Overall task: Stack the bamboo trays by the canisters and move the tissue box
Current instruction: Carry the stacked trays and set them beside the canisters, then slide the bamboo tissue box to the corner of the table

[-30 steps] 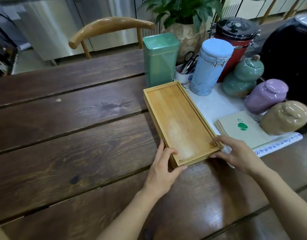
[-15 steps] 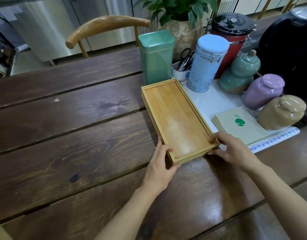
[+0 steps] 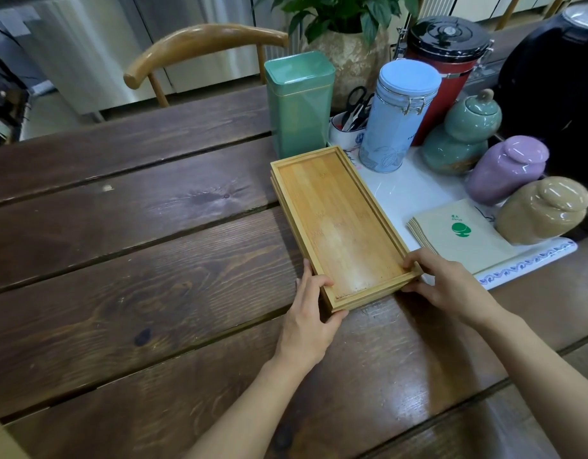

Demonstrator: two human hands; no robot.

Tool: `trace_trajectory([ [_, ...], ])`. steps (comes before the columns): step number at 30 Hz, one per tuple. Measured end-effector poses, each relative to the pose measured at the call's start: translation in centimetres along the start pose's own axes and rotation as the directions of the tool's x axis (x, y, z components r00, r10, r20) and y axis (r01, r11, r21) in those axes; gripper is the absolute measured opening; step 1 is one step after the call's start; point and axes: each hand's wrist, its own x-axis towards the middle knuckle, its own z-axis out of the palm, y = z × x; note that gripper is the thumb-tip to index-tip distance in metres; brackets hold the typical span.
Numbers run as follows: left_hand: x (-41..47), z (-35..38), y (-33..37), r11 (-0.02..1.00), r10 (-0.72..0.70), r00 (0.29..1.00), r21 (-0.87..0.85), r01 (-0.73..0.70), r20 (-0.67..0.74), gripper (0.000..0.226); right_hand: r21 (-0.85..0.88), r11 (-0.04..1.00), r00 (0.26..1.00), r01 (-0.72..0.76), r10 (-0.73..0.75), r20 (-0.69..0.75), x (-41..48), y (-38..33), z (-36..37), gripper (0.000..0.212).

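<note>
two bare forearms, no sleeves, rings or watch.

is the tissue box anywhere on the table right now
No, the wooden table shows only the stacked bamboo trays, canisters and jars, a cup of scissors and a pile of paper napkins, no tissue box.

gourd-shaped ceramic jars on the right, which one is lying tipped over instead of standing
The beige gourd-shaped ceramic jar, nearest the stack of paper napkins, leans over. The green and purple jars look more upright.
</note>
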Motion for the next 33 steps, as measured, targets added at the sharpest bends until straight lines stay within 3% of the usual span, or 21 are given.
trace_trajectory([
  [6,-0.2,-0.3,0.0,0.999,0.03,1.0,0.019,-0.03,0.01,0.048,-0.026,0.999,1.0,0.018,-0.019,-0.002,-0.4,-0.1,-0.1,0.031],
  [8,-0.6,-0.7,0.0,0.997,0.054,0.998,0.058,-0.055,0.021,0.06,-0.111,0.993,0.998,0.051,-0.056,-0.037,-0.6,-0.3,-0.2,0.042],
  [12,-1.4,-2.2,-0.2,0.962,0.106,0.992,0.261,-0.086,-0.067,0.075,-0.207,0.973,0.987,0.098,-0.122,-0.106,-0.9,-1.4,-0.6,0.065],
  [18,-3.9,-7.0,-1.1,0.896,0.143,0.971,0.443,-0.046,-0.189,0.07,-0.337,0.928,0.975,0.158,-0.2,-0.095,-0.4,-5.9,-0.1,0.065],
  [24,-9.9,-14.3,-4.2,0.846,0.042,0.934,0.51,0.156,-0.356,0.065,-0.376,0.87,0.943,0.319,-0.33,0.037,0.9,-13.2,3.5,0.072],
  [33,-22.2,-23.2,-10.3,0.728,-0.111,0.739,0.452,0.515,-0.664,0.064,-0.294,0.74,0.796,0.605,-0.57,0.202,0.5,-27.8,13.3,0.074],
])
